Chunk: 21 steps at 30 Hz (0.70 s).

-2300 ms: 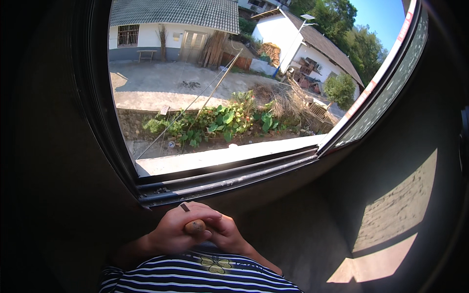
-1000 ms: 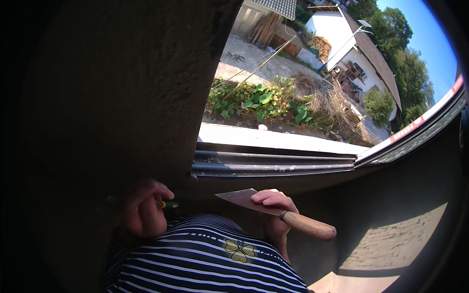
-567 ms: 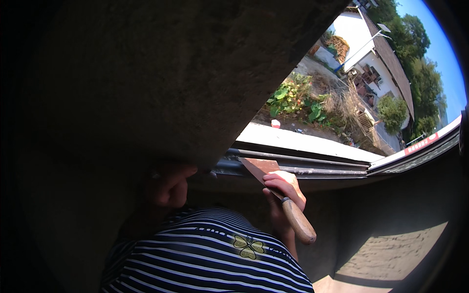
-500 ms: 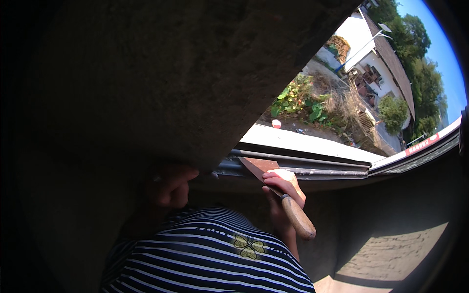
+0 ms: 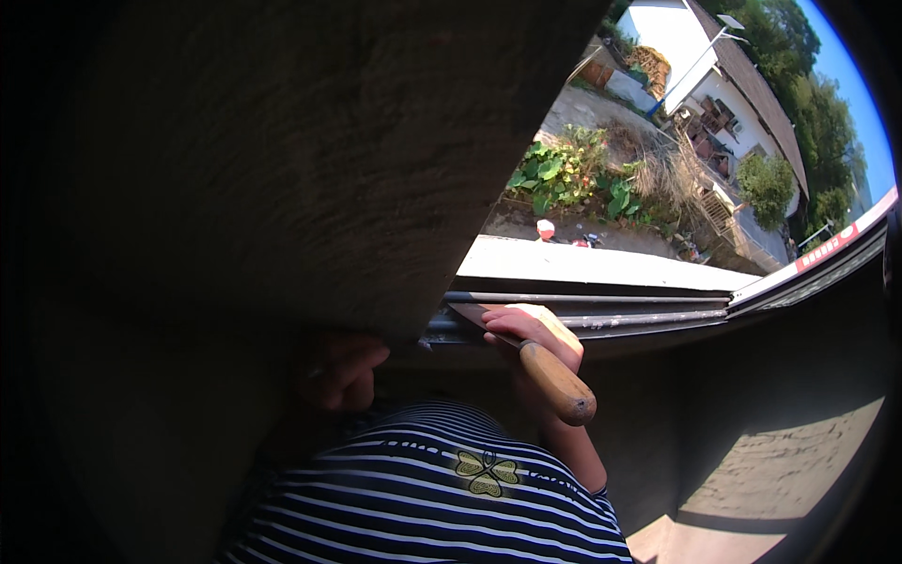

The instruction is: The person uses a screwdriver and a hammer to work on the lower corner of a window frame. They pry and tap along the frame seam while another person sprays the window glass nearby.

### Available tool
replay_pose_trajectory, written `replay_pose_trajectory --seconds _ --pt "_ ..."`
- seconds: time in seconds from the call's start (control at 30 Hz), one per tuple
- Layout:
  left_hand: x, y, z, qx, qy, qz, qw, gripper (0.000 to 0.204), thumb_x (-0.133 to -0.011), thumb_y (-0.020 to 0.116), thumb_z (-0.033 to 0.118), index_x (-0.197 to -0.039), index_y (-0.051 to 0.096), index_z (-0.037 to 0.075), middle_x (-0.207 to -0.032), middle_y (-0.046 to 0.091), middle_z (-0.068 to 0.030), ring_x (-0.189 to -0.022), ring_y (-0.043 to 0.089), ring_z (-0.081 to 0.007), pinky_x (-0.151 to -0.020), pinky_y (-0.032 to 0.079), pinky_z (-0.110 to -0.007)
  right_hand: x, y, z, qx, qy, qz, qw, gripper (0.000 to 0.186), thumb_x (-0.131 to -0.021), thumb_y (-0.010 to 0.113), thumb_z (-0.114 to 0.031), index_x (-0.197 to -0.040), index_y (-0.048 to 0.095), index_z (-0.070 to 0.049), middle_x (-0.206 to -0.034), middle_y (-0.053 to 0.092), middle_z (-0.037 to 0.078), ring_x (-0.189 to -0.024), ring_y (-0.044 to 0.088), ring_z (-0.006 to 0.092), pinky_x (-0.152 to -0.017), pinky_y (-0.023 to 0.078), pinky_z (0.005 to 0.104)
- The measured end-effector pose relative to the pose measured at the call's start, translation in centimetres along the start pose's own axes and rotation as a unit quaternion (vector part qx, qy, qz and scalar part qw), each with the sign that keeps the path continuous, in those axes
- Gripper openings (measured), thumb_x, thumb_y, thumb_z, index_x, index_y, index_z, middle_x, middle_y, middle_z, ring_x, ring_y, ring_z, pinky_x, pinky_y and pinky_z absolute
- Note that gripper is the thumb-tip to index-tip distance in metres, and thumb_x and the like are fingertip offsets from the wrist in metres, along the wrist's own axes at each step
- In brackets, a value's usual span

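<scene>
Here the right hand is gripping a trowel, its fingers curling closed over the neck where the flat, reddish-brown blade meets the rounded wooden handle. The handle is pointing down and to the right, toward the person's striped shirt, while the blade is reaching left and slightly up, lying against the metal window track at the foot of the opening. The left hand is sitting in deep shadow just under the rough plastered wall that is filling the left and upper part of the view; its fingers are looking loosely bent, but whether it is holding anything I cannot tell, since the shadow is hiding the palm. The two hands are staying apart, with the corner of the wall and the track's end lying between them. Beyond the track a pale sill is catching bright sun, and past it leafy green plants and a white house are showing outside. Sunlight is falling in a patch on the grey surface at lower right.
</scene>
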<state>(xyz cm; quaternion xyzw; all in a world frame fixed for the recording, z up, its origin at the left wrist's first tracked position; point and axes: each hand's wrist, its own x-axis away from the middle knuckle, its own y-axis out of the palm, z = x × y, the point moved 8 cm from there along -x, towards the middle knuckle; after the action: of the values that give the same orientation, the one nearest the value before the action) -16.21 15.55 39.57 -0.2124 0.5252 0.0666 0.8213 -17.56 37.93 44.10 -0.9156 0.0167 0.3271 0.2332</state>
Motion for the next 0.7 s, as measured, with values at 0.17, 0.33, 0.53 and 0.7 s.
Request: replay_pose_trajectory --seconds 0.17,0.33,0.53,0.7 --pt "0.2 -0.4 -0.2 0.004 0.017 -0.008 1.0 0.015 -0.092 0.057 0.013 -0.104 0.066 0.014 -0.094 0.069 -0.0083 -0.082 0.066 -0.0187 -0.071 0.055 -0.031 -1.3 1.4 1.0 -0.048 0.03 -0.04 0.998 0.014 -0.084 0.067 0.006 -0.096 0.067 -0.001 -0.094 0.069 0.01 -0.09 0.066 0.0196 -0.081 0.054 0.0305" --pt "0.7 -0.6 -0.2 -0.027 0.019 -0.005 0.999 0.013 -0.092 0.059 0.014 -0.103 0.066 0.012 -0.096 0.069 -0.0079 -0.086 0.066 -0.0195 -0.077 0.054 -0.032 -3.6 1.6 2.5 -0.012 0.056 -0.039 0.998 0.006 -0.086 0.068 0.001 -0.091 0.069 -0.001 -0.082 0.069 0.005 -0.078 0.066 0.0138 -0.073 0.054 0.0271" --pt "0.1 -0.5 0.1 -0.009 0.02 0.006 1.0 0.013 -0.092 0.058 0.011 -0.102 0.066 0.012 -0.095 0.069 -0.008 -0.088 0.065 -0.0206 -0.08 0.053 -0.033 -4.8 2.2 4.6 -0.053 0.209 -0.081 0.973 0.008 -0.087 0.069 -0.004 -0.094 0.068 0.0 -0.084 0.07 0.003 -0.077 0.063 0.0076 -0.072 0.052 0.025" --pt "-0.9 -0.5 0.4 0.015 0.033 0.023 0.999 0.016 -0.087 0.057 0.006 -0.098 0.068 0.01 -0.09 0.069 -0.008 -0.08 0.065 -0.0215 -0.074 0.053 -0.033 -6.1 2.4 5.1 -0.043 0.211 -0.107 0.971 0.013 -0.086 0.07 -0.007 -0.098 0.067 -0.001 -0.085 0.071 0.002 -0.079 0.063 0.0072 -0.074 0.052 0.0246"
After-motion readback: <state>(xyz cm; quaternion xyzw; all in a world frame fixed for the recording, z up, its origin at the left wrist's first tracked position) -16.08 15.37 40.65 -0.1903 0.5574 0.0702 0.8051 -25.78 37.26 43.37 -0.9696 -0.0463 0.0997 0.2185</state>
